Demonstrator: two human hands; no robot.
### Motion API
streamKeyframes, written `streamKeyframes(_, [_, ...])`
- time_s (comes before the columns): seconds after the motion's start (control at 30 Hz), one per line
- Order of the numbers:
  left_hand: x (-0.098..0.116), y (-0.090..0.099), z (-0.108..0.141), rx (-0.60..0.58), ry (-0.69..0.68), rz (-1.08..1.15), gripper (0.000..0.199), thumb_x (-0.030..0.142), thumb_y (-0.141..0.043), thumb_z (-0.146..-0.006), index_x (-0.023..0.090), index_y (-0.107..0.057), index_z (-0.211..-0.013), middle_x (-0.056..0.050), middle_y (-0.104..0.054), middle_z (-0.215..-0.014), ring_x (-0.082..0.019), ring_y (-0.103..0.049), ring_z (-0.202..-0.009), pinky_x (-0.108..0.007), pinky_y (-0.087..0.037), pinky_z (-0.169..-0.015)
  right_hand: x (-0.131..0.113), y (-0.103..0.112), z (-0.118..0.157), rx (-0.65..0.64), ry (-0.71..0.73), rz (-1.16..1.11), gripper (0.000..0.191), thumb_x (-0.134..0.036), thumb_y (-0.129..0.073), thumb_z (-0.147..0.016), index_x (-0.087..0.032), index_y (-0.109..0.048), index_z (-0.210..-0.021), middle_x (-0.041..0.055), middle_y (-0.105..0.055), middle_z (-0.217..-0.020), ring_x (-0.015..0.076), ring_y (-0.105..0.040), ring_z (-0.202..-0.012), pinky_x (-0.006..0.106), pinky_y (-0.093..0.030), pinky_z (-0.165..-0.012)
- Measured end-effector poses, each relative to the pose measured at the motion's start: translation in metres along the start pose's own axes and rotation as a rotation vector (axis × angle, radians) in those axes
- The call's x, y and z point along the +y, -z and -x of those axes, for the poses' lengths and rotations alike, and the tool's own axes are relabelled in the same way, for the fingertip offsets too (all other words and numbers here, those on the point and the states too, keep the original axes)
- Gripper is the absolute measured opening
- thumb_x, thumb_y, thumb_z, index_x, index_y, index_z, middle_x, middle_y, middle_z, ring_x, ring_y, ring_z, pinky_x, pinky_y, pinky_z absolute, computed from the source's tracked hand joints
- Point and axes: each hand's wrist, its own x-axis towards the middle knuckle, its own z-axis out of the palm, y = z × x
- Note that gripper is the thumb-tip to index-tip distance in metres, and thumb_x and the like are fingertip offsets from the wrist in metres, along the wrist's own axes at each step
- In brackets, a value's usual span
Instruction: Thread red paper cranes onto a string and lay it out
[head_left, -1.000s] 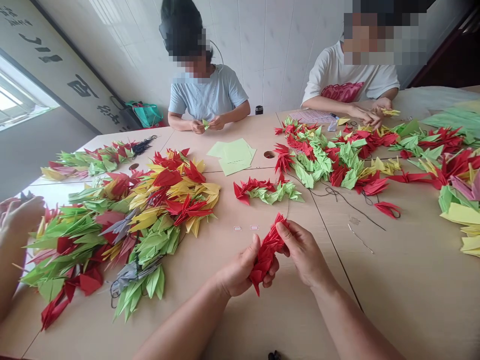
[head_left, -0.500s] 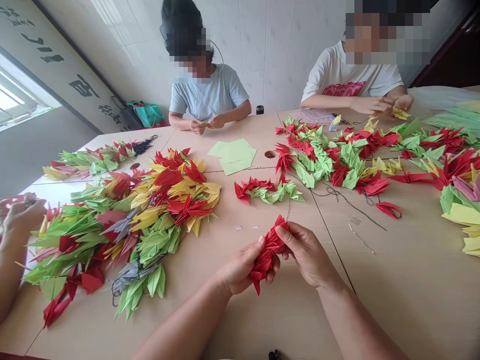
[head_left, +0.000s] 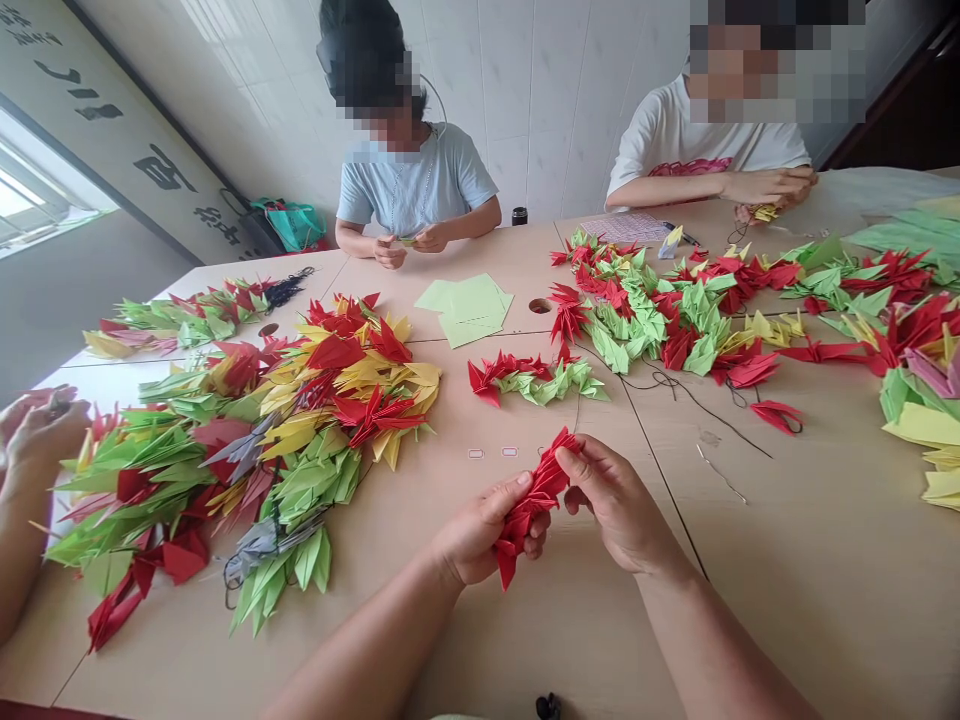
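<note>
A bundle of red folded paper pieces is held above the table between both hands. My left hand is wrapped round its lower left part, thumb on top. My right hand pinches its upper right end between thumb and fingers. Behind the bundle, a dark thread runs over the table toward a short chain of red and green folded pieces. Two small white labels with red borders are on the table to the left of the bundle.
A large heap of coloured folded paper covers the left. Green sheets lie mid-table. Long folded chains, black thread and a needle are at right. Two people sit opposite; another person's hands are at far left.
My right hand's fingers have shifted slightly at the bundle's upper end. The bundle has moved a little to the left. At the upper right, the person's hands have changed position.
</note>
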Motion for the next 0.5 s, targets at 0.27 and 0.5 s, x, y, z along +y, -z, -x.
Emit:
streamKeyframes(0.27, [0.0005,0.0009,0.0001,0.015,-0.031,-0.016,0.043,0.056,-0.056,-0.079,0.014,-0.055,-0.083,0.002,-0.049,-0.058,-0.007,-0.041,-0.048,-0.019,-0.036,-0.048,-0.004,0.0036,-0.0013,0.06,-0.043,-0.005,0.031,-0.048,-0.062,-0.079,-0.019,-0.059,-0.072,0.0012,-0.052,-0.069,0.0124,-0.044,-0.063,0.02,-0.039,-0.048])
streamKeyframes(0.5, [0.0026,0.0002,0.0006,0.047,-0.019,-0.02,0.044,0.058,-0.058,-0.077,0.014,-0.055,-0.084,0.003,-0.047,-0.057,-0.007,-0.04,-0.048,-0.019,-0.035,-0.048,-0.0032,0.0058,0.0001,0.068,-0.001,0.067,0.034,-0.05,-0.061,-0.081,-0.02,-0.064,-0.098,0.0028,-0.059,-0.075,0.0146,-0.052,-0.068,0.022,-0.044,-0.05])
